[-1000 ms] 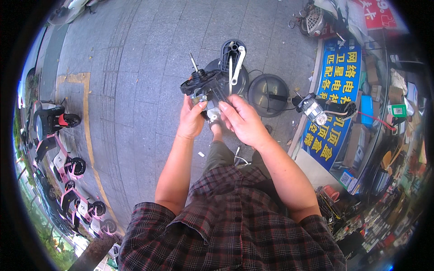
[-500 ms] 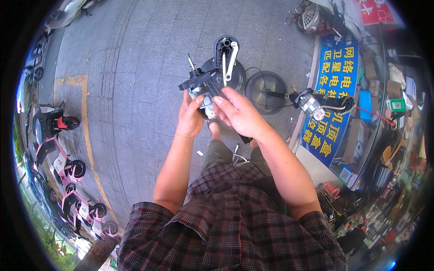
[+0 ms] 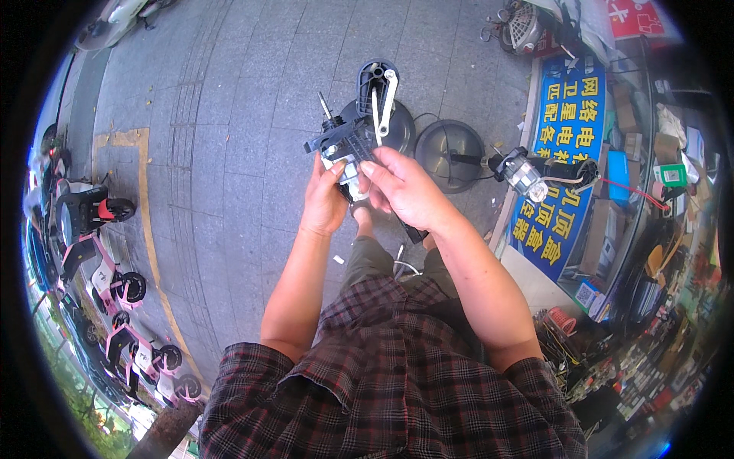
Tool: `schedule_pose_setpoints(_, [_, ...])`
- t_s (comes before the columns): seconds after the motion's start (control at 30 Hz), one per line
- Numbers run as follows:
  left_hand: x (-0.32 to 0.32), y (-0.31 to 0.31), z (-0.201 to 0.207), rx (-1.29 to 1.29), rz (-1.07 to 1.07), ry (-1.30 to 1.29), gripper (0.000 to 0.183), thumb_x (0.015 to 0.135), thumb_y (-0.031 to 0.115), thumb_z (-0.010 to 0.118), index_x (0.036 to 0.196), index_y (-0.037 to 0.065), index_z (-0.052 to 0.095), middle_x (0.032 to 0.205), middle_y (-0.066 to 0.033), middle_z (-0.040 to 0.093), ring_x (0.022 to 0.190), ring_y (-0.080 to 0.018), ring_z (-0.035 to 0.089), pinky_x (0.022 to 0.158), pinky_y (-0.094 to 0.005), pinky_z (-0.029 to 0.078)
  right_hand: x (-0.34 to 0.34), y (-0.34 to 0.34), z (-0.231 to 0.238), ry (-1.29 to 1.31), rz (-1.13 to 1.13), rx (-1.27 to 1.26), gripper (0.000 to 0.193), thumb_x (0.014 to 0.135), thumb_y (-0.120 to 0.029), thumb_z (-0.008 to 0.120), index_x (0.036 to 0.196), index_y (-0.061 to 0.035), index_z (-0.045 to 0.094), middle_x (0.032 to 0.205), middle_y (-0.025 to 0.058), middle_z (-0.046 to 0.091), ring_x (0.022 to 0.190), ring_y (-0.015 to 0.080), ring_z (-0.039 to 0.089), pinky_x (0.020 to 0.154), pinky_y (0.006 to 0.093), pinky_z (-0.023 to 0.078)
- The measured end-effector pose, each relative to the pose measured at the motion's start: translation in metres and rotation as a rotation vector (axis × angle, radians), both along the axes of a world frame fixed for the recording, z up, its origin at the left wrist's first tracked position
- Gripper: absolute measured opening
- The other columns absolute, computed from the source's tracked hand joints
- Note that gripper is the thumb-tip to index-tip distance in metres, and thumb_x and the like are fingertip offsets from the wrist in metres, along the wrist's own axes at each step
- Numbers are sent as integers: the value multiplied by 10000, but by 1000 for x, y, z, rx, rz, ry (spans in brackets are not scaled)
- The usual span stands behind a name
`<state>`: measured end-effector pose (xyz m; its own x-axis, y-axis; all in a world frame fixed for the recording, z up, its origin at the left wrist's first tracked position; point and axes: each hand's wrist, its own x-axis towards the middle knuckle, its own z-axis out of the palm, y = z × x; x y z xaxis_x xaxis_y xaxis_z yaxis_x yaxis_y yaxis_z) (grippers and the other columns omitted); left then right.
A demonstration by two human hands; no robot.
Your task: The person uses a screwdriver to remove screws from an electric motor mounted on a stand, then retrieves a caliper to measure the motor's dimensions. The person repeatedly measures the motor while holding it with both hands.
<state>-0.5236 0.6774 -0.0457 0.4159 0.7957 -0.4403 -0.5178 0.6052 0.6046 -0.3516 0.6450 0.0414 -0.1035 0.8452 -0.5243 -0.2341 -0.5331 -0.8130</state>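
Note:
In front of me I hold a black mechanical assembly [image 3: 340, 140] that looks like a fan motor unit, with a thin metal shaft pointing up and away and whitish parts beneath. My left hand [image 3: 325, 200] is closed round its near left side, thumb on the whitish part. Pressed against the right side, my right hand [image 3: 405, 187] has its thumb and fingers bent inward; what its fingertips grip is partly hidden. A long black piece [image 3: 413, 231] sticks out below that hand. Just beyond, a black loop-shaped bracket with a pale crank arm [image 3: 388, 103] rises.
Round black bases [image 3: 449, 136] stand on the grey paving beyond my hands. To the right, another motor unit with a silvery body [image 3: 527, 174] stands before a blue sign [image 3: 562, 222] and a cluttered stall. Pink and white scooters [image 3: 115, 287] are parked far left.
The assembly has tilted and shifted slightly in my hands. More of the long black piece shows below my right hand. Both hands keep their hold.

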Motion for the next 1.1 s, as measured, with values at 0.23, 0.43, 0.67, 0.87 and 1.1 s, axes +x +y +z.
schedule_pose_setpoints(0.23, [-2,-1,-5,-17,0,-71,481,992,156,654,1424,83,454,1179,-95,664,1024,-210,671,896,-369,568,3,-2,-4,42,0,-25,182,1106,-200,538,1050,-31,578,826,8,628,628,77,546,519,264,432])
schedule_pose_setpoints(0.43, [5,-3,1,39,28,32,371,991,248,661,1302,89,534,1060,-77,671,810,-182,638,723,-341,539,2,-2,-1,72,-22,-34,184,1108,-207,545,1075,-30,582,861,6,630,637,71,533,531,246,424])
schedule_pose_setpoints(0.67, [6,-2,3,37,39,37,363,996,244,657,1305,94,537,1074,-73,674,821,-180,640,726,-340,533,3,-1,-2,79,-5,-35,195,1112,-218,541,1093,-31,589,923,10,627,651,62,526,536,221,411])
schedule_pose_setpoints(0.87, [5,-3,0,30,52,41,364,1003,228,648,1321,96,529,1082,-73,675,831,-178,644,732,-338,533,3,0,-4,63,-6,-32,189,1109,-212,545,1065,-31,580,873,5,631,651,71,533,542,250,434])
schedule_pose_setpoints(1.1, [-2,-1,-9,-11,18,-49,499,989,137,652,1437,85,438,1241,-100,639,1098,-216,646,947,-385,552,4,0,-6,58,3,-25,189,1108,-203,543,1065,-23,577,855,8,634,655,77,536,555,269,456])
